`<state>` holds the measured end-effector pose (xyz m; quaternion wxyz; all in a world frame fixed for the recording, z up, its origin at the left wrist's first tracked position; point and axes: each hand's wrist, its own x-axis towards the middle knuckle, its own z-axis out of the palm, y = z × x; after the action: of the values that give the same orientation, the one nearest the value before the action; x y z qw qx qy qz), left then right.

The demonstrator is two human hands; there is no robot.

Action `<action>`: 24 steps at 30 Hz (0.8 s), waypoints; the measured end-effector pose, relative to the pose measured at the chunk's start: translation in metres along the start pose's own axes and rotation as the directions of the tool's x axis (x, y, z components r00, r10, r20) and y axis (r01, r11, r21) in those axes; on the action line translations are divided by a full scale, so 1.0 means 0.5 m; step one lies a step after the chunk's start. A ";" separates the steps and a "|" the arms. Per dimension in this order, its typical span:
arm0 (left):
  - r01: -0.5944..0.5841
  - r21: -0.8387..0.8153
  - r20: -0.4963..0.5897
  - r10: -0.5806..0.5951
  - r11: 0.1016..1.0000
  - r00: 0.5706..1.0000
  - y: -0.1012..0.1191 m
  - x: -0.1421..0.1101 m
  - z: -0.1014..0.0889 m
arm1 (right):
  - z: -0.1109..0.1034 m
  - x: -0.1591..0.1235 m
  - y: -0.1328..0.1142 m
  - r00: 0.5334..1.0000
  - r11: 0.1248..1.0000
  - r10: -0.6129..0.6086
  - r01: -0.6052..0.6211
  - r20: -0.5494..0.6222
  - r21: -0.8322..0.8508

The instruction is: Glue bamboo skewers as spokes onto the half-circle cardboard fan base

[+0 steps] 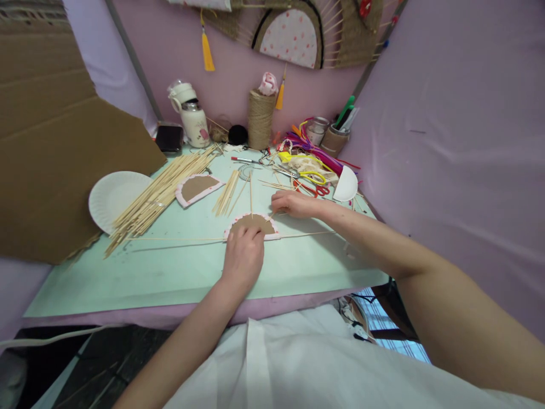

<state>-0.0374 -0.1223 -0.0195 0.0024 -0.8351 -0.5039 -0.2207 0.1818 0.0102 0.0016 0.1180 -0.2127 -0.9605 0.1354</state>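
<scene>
A cardboard half circle (pixel 264 225) edged with pink-dotted white fabric lies flat near the table's middle. My left hand (pixel 244 253) presses it down, fingers bent over its lower part. One long thin stick (pixel 179 239) runs out sideways along its straight edge, and another stick (pixel 251 193) points away from its curved top. At the curve's right side my right hand (pixel 293 203) pinches a thin wooden stick (pixel 271 216) whose end meets the rim. The fingertips partly cover that stick. A second fabric-edged half circle (pixel 198 186) lies to the left.
A large bundle of bamboo sticks (pixel 164 190) overlaps a paper plate (pixel 114 196). Shorter sticks (pixel 227 193) lie behind my hands. Red scissors (pixel 317 190), yellow scissors (pixel 313 177) and a white half circle (pixel 346 184) are at right. A twine roll (pixel 260 119) and bottle (pixel 195 124) stand behind.
</scene>
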 end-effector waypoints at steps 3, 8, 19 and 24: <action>-0.006 0.001 -0.006 0.006 1.000 1.000 0.000 0.000 0.001 | -0.001 0.000 -0.001 1.000 1.000 0.004 -0.004 0.004 0.004; -0.006 -0.007 -0.026 0.006 1.000 1.000 0.003 -0.003 0.004 | 0.000 -0.001 0.001 1.000 1.000 -0.001 0.001 0.004 0.007; -0.013 -0.058 -0.029 0.011 0.998 1.000 0.002 -0.009 0.010 | -0.001 0.000 0.004 1.000 1.000 0.001 -0.001 0.010 0.000; 0.000 -0.045 -0.007 0.000 0.999 1.000 0.003 -0.008 0.009 | 0.000 0.000 0.005 1.000 1.000 -0.008 0.008 0.005 -0.001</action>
<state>-0.0359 -0.1252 -0.0248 -0.0146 -0.8341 -0.4989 -0.2349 0.1828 0.0126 0.0008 0.1162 -0.2087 -0.9617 0.1347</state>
